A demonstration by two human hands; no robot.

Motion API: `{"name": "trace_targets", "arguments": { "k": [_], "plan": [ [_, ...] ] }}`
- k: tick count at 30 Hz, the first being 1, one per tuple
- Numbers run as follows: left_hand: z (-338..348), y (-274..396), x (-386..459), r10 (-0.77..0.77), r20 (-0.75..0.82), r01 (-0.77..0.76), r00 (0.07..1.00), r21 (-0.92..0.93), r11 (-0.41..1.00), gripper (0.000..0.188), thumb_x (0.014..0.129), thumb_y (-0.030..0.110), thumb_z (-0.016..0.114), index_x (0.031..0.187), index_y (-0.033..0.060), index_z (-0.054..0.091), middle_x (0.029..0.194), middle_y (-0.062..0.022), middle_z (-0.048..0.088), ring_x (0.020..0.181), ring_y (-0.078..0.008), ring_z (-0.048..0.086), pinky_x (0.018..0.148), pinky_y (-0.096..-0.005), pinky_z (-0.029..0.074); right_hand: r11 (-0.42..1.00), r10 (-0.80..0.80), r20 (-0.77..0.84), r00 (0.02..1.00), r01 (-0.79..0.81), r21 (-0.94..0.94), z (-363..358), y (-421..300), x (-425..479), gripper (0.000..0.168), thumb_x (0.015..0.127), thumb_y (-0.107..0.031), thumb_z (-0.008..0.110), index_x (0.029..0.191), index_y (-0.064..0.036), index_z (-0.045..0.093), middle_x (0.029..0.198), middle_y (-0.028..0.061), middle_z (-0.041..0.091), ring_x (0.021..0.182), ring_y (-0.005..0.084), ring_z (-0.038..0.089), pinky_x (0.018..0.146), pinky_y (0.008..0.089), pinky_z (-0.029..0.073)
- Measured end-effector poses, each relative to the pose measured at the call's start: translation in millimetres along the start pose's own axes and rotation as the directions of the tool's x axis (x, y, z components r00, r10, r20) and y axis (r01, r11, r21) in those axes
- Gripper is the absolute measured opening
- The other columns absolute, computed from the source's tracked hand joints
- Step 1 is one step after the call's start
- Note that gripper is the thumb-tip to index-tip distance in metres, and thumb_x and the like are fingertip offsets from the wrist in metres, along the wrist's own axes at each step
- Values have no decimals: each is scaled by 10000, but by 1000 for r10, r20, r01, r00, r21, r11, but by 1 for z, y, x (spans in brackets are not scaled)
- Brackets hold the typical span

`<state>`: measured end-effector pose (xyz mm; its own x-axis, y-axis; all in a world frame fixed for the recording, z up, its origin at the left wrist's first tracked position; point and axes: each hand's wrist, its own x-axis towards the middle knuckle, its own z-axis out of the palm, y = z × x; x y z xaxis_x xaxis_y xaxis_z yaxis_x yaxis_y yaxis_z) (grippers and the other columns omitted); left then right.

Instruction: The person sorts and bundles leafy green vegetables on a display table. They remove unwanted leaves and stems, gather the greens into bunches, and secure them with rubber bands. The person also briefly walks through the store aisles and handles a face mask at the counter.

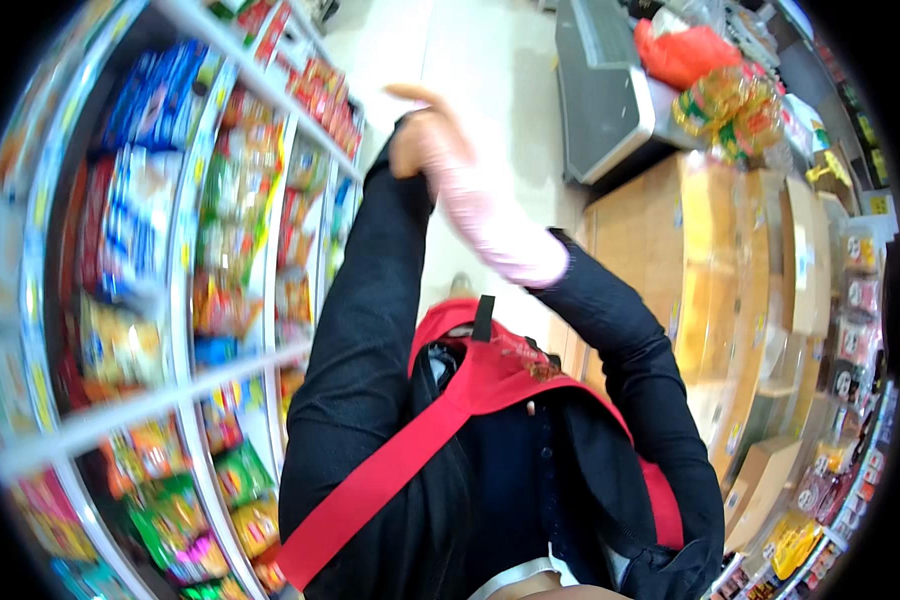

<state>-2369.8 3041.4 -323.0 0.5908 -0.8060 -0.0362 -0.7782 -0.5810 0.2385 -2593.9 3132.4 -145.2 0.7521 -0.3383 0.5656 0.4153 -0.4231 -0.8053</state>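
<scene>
My right hand [414, 144] is motion-blurred and reaches across in front of me to the end of my left arm. Its fingers curl over the cuff of the black left sleeve [371, 277]. A pink inner sleeve [487, 217] covers the right forearm, emerging from the black right sleeve [607, 315]. My left hand is mostly hidden behind the right one. A blurred finger shows just above, and I cannot tell which hand it belongs to. Below the arms hangs a red apron [495, 375] over my dark clothing.
Store shelves [184, 300] with packaged snacks run along the left, crossed by white rails. At upper right stands a dark-sided counter [600, 105] bearing a red plastic bag [682, 56] and bottles of yellow oil [727, 112]. Wooden shelving [637, 240] and cardboard boxes [802, 259] line the right; pale floor [480, 45] lies between.
</scene>
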Motion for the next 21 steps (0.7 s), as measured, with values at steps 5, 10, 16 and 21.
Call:
{"name": "trace_targets", "arguments": {
  "k": [5,10,16,21],
  "plan": [
    [-54,9,172,67,12,-67,998,53,996,261,788,186,456,884,43,653,945,-193,625,901,-330,602,792,-378,470,970,-83,83,993,100,-221,1,98,175,337,843,-352,552,1040,-83,503,698,172,581,625,330,599,524,400,466],
    [-66,-57,404,170,153,-204,973,248,947,250,772,106,453,872,60,677,956,-190,619,892,-337,605,785,-398,480,976,-135,192,972,164,-143,-33,224,328,157,866,-202,525,931,-63,555,642,123,537,562,258,575,490,303,434],
    [-121,-200,648,-2,99,-22,995,237,971,263,783,147,473,945,56,659,1021,-172,610,952,-335,588,834,-397,461,674,156,305,940,-326,663,-60,323,518,472,960,-395,308,893,-4,564,489,-39,336,433,34,276,412,206,206],
    [-318,-441,771,-207,-261,298,943,386,873,275,761,178,464,872,31,667,936,-191,627,906,-320,608,774,-382,487,392,-112,503,857,-427,815,-72,306,661,458,959,-395,308,883,-11,546,491,-51,327,427,24,258,410,198,183]
  ]
}}
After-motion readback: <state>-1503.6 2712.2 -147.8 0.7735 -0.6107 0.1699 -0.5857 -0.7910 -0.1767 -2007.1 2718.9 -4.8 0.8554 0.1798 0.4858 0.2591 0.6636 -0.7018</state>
